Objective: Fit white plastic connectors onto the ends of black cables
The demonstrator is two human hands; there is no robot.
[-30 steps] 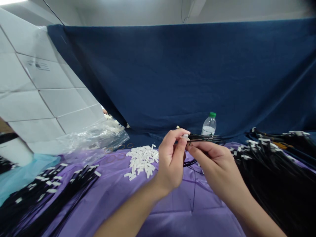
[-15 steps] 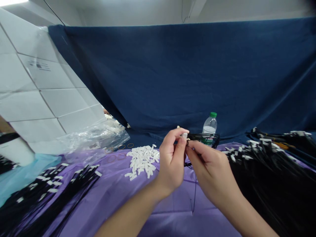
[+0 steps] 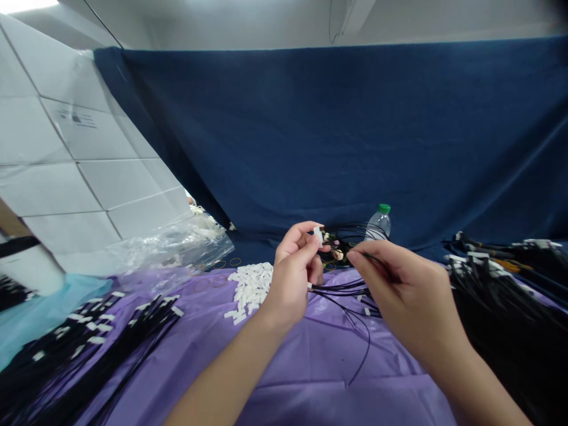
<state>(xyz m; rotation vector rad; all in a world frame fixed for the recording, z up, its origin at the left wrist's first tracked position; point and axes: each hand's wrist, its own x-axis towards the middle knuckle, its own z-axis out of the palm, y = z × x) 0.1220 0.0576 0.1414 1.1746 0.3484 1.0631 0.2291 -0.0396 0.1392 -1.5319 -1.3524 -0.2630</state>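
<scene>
From where I stand, white boxes (image 3: 57, 130) are stacked at the far left under clear wrap, with a white container (image 3: 35, 269) below them and a light blue sheet (image 3: 57, 302) beside it. Next come bundles of black cables (image 3: 146, 337) with white ends, lying on the purple cover (image 3: 302, 370) of the counter. A crumpled clear plastic bag (image 3: 177, 245) lies behind them, and thin rubber bands (image 3: 235, 261) lie near a heap of small white pieces (image 3: 248, 287). Just right of that heap, partly covering it from my view, the left hand (image 3: 295, 272) is raised, its grip closed on a white connector (image 3: 318, 236) between thumb and forefinger. Black wires (image 3: 341, 289) stretch between the two hands, above the counter, and one thin strand curves down over the purple cover. Behind the wires is a clear bottle (image 3: 379, 226) with a green cap. The right hand (image 3: 408, 290) has a narrow grip, thumb and forefinger pinching a dark wire (image 3: 370, 256). At the far right lies a big pile of black cables (image 3: 492, 290) with white ends, an orange strip (image 3: 510, 262) among them. A dark blue curtain (image 3: 319, 130) hangs behind everything.
</scene>
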